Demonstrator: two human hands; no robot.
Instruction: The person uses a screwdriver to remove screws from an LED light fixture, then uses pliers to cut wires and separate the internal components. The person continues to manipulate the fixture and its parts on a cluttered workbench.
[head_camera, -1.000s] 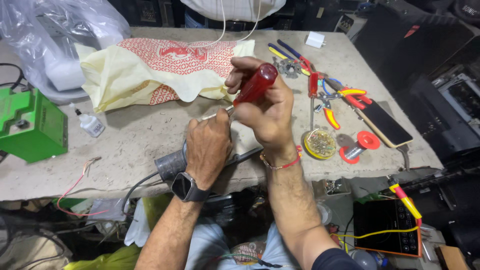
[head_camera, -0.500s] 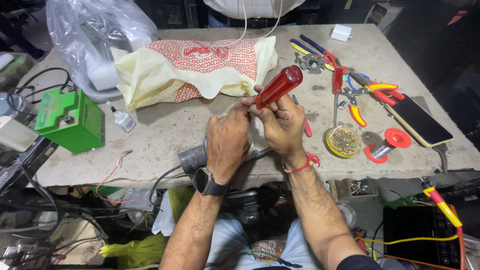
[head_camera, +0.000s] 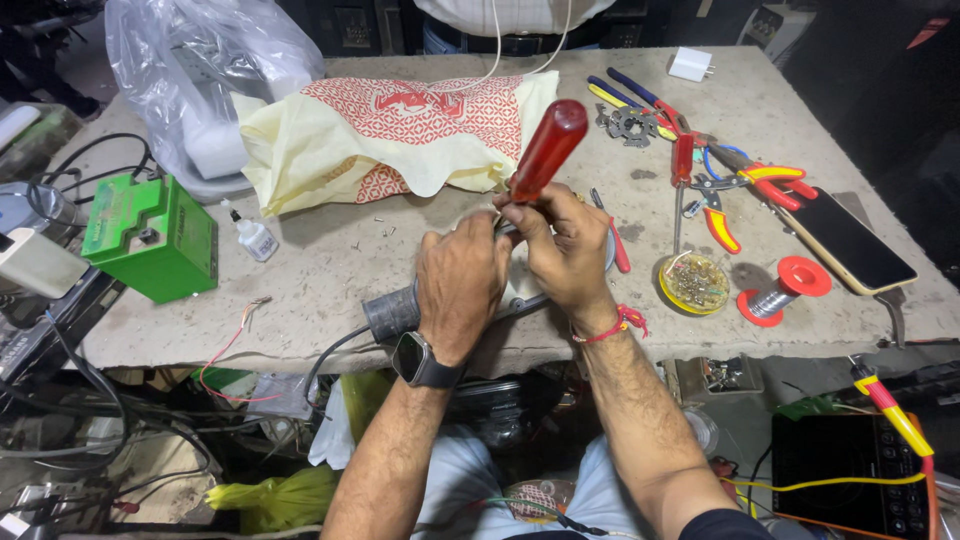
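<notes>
Red-handled screwdriver (head_camera: 545, 150) gripped in right hand (head_camera: 568, 250), tilted, tip down at a grey-and-white device (head_camera: 400, 310) near the desk (head_camera: 330, 290) front edge. Left hand (head_camera: 460, 285) closed over that device. Solder spool (head_camera: 778, 290) and phone (head_camera: 850, 240) lying to the right.

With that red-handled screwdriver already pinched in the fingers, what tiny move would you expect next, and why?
Probably a short twist of the red-handled screwdriver. The right hand grips it just below the handle, which tilts up and away, with the tip hidden between the hands. The left hand clamps down on the grey corded device at the table edge, seemingly bracing it. Which way to turn cannot be told.
</notes>
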